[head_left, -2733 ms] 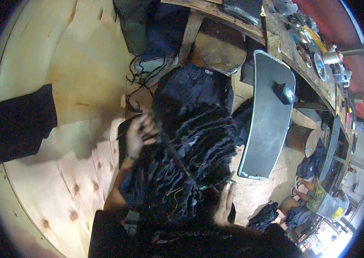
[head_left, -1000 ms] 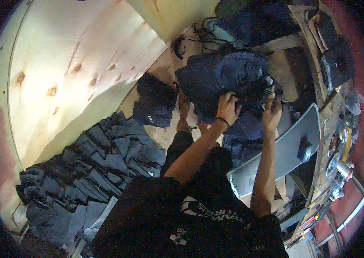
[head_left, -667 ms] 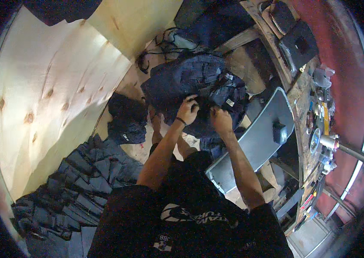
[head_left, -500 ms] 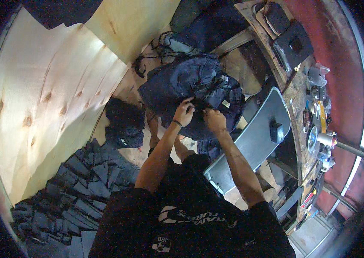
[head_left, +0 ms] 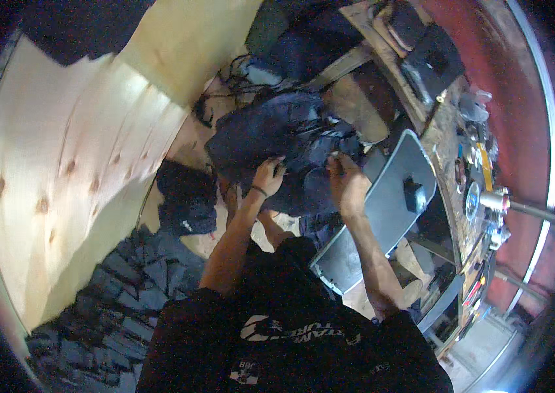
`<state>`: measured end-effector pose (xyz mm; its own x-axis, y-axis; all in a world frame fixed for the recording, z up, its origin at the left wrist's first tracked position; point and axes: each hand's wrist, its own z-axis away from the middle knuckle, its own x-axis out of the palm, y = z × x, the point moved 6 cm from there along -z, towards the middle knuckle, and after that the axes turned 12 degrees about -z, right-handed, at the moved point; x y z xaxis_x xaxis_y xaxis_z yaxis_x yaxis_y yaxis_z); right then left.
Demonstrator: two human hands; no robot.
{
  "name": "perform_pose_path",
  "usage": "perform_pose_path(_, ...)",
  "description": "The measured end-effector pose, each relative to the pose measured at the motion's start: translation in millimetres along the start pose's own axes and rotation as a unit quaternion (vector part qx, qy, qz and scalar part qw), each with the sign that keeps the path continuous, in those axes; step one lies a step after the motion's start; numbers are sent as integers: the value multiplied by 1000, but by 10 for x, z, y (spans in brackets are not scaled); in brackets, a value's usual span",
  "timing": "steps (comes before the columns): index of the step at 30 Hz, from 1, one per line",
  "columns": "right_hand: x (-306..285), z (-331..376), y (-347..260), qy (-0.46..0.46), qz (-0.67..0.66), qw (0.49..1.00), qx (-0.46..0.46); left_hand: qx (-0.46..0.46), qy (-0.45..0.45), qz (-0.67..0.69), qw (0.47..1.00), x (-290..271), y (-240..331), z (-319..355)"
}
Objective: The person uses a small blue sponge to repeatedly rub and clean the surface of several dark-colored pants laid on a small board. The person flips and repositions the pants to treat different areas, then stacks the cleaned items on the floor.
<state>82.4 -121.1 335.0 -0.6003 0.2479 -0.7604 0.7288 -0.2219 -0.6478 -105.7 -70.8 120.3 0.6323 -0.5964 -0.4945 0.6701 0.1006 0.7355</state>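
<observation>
A heap of dark navy cloth (head_left: 246, 134), with folds and small pale tags or patches, lies in front of me. At its near side my left hand (head_left: 267, 177), with a dark band on the wrist, has its fingers closed at a dark piece of the cloth. My right hand (head_left: 348, 187) is raised over the heap's right side, thumb and fingers pinched together. What sits in that pinch is too small and blurred to make out. A gap separates the two hands.
Plywood panels (head_left: 61, 164) stand on the left above a pile of dark cut pieces (head_left: 117, 295). A dark bundle (head_left: 185, 196) lies left of the heap. On the right, a grey panel (head_left: 382, 209) leans beside a cluttered wooden bench (head_left: 451, 170).
My right hand has moved right and away from the left hand, lifting off the cloth in a pinch. The left hand has shifted slightly left and down. The view has tilted a little.
</observation>
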Motion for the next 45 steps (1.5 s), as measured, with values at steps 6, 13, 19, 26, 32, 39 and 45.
perform_pose_path(6,-1636,-162,615,154,-51,961,225,282,147,-392,863,-33,769,77)
perform_pose_path(13,-3113,-269,3289,358,63,926,98,81,99,-477,870,-38,1435,-722)
perform_pose_path(19,-3065,-1177,4998,201,85,907,360,150,48,-621,767,-36,1830,-758)
perform_pose_path(26,-2176,-127,2286,145,52,984,84,367,64,-548,749,98,1589,-232)
perform_pose_path(32,-2111,561,1646,306,1,948,93,424,-136,-555,702,372,721,951)
perform_pose_path(39,-1513,3750,1289,348,-91,801,479,515,-301,-423,682,905,-41,2114)
perform_pose_path(45,26,4497,15,-133,-121,927,328,640,-427,-358,530,899,387,2838)
